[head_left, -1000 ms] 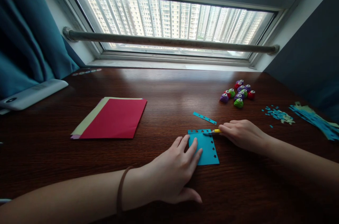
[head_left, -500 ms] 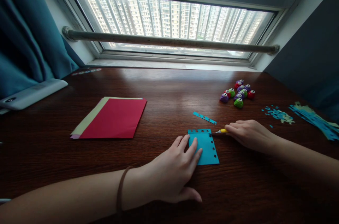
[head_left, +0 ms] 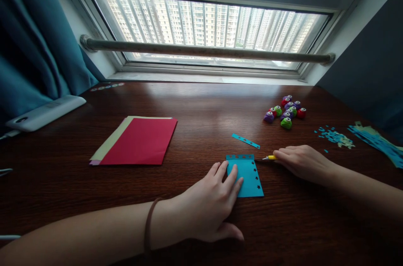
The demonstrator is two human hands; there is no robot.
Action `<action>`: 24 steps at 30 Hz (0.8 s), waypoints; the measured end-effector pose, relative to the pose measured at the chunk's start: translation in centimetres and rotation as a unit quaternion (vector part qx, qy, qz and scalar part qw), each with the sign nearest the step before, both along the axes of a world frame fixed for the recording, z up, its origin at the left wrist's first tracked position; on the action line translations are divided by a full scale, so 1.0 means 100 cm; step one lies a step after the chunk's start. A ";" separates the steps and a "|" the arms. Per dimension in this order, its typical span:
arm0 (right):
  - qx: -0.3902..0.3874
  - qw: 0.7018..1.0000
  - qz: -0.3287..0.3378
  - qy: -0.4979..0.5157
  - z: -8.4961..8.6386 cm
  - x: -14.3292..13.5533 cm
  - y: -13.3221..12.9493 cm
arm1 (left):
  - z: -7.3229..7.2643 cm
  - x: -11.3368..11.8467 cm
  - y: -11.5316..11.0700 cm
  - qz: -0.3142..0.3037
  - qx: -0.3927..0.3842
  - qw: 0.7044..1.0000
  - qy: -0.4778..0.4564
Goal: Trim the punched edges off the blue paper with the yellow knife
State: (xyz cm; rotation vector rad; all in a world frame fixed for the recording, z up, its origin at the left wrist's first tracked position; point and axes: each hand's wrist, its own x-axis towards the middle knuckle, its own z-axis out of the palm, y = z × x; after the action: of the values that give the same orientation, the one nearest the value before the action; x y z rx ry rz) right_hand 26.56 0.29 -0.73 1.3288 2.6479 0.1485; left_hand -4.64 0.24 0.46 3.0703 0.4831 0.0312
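My left hand (head_left: 217, 201) lies with fingers spread on a square of blue paper (head_left: 248, 182), its fingertips on the paper's left and middle part. Star-shaped holes run down the paper's right side, and a punched band (head_left: 241, 157) crosses its top edge. In my right hand (head_left: 304, 162) is a craft knife (head_left: 271, 157) with a yellow handle, gripped between thumb and fingers. Its thin metal blade points left and sits just right of the paper's upper right corner. A cut blue strip (head_left: 245, 141) with punched holes rests above the paper.
Colourful craft punches (head_left: 286, 111) cluster at the back right. Paper confetti (head_left: 335, 136) and a pile of blue strips (head_left: 376, 144) lie farther right. A stack of red and pale sheets (head_left: 138, 142) is on the left, near a white device (head_left: 47, 113) by the curtain.
The whole view has shifted slightly. My right hand has drawn the craft knife a little to the right, away from the paper's edge. My left hand stays on the paper.
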 end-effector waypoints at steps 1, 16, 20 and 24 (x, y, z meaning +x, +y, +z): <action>0.000 1.000 -0.002 0.002 0.000 0.000 0.000 | 0.000 0.000 0.000 -0.001 0.000 1.000 0.002; -0.052 0.991 -0.073 0.097 0.003 -0.001 -0.001 | -0.008 -0.002 -0.003 -0.004 0.031 0.999 0.003; -0.077 0.955 -0.147 0.245 0.016 -0.031 0.009 | -0.013 -0.002 -0.004 -0.003 0.040 0.999 -0.004; -0.108 0.937 -0.147 0.298 0.019 -0.079 0.026 | -0.015 -0.002 -0.004 0.004 0.040 0.999 -0.009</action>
State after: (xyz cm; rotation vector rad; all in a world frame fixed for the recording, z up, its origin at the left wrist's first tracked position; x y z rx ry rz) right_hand 18.70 2.88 1.14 1.8980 2.7369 -0.6677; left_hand -4.83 -0.21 -1.04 3.1428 0.5050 0.0810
